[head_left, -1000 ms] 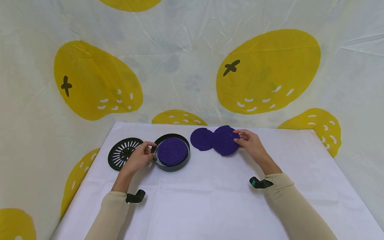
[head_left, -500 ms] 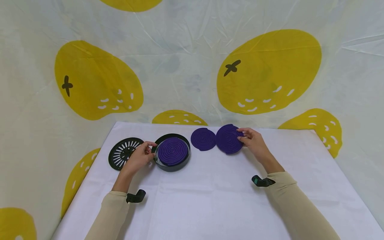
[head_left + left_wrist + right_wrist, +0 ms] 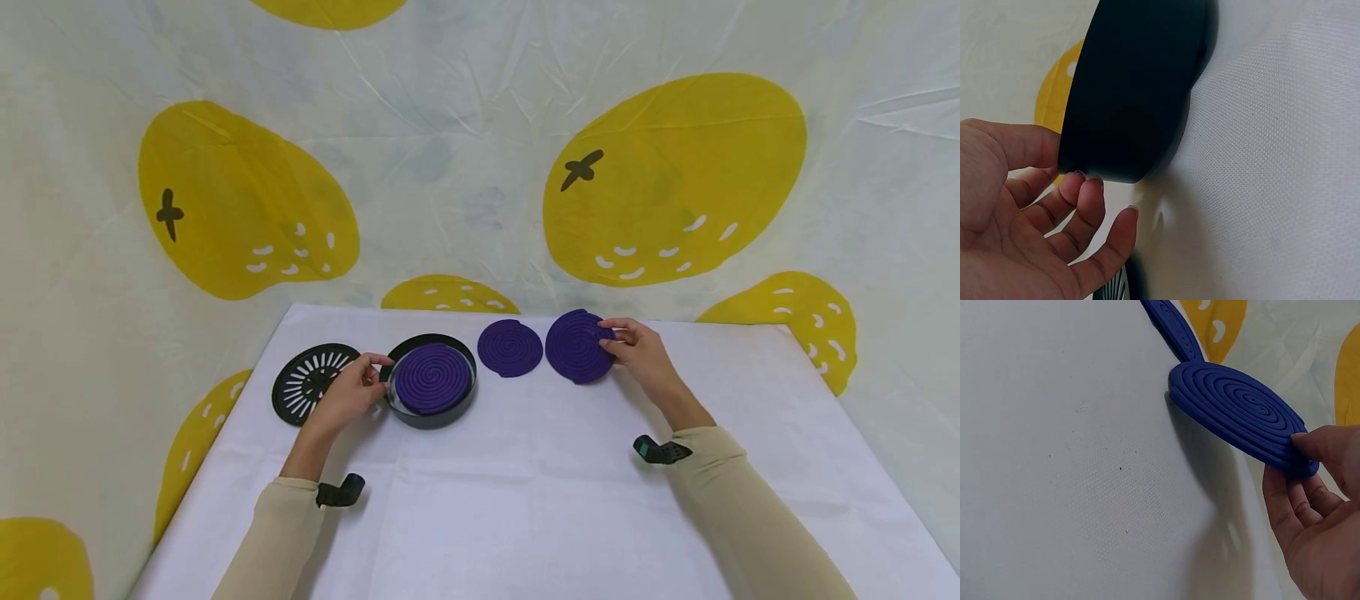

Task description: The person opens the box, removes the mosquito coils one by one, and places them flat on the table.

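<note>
My left hand (image 3: 348, 392) pinches the rim of a dark round coaster holder (image 3: 435, 422), and in the left wrist view the holder's side wall (image 3: 1132, 87) shows above the fingertips. Inside the holder lies a purple spiral coaster (image 3: 432, 377). To the right, a second spiral coaster (image 3: 510, 348) lies flat near the table's back edge. A third coaster (image 3: 576, 348) is in my right hand (image 3: 647, 358), thumb on top and fingers underneath. The right wrist view shows this held coaster (image 3: 1229, 403) tilted, its near edge raised above the cloth with a shadow below.
A black slotted disc (image 3: 300, 387) lies left of the holder, partly behind my left hand. The white tablecloth (image 3: 480, 525) spreads in front of everything. Behind the table hangs a pale curtain (image 3: 450, 192) with large yellow fruit shapes.
My right hand has moved the held coaster to the right, so it no longer overlaps the flat coaster and a small gap shows between them. My left hand and the holder stay put.
</note>
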`<act>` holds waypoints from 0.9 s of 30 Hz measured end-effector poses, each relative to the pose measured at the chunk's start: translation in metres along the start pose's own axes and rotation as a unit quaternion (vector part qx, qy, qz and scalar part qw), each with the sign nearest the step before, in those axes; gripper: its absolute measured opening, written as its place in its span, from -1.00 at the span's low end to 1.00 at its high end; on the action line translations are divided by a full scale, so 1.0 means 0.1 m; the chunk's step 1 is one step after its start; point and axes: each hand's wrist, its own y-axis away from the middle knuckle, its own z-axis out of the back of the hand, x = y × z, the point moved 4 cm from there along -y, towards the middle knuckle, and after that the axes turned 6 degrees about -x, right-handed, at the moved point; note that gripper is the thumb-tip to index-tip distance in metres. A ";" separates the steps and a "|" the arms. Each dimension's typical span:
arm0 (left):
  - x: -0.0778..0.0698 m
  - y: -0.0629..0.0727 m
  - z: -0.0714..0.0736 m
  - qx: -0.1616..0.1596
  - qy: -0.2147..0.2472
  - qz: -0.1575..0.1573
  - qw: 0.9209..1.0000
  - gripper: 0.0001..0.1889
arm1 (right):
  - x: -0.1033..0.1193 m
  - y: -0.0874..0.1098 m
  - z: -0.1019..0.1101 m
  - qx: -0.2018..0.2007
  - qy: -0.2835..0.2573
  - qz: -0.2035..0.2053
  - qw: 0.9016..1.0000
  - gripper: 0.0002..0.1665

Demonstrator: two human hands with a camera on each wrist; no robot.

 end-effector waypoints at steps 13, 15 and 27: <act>-0.01 0.02 0.00 -0.004 -0.009 0.009 1.000 -0.56 | 0.01 -0.05 0.06 0.021 0.080 0.038 0.996 -0.53; -0.01 0.02 0.00 -0.005 -0.009 0.010 1.000 -0.57 | 0.01 -0.05 0.07 0.020 0.083 0.032 0.996 -0.54; 0.00 0.02 -0.01 -0.003 -0.009 0.006 1.000 -0.55 | -0.10 -0.07 0.09 0.018 0.070 0.018 0.997 -0.50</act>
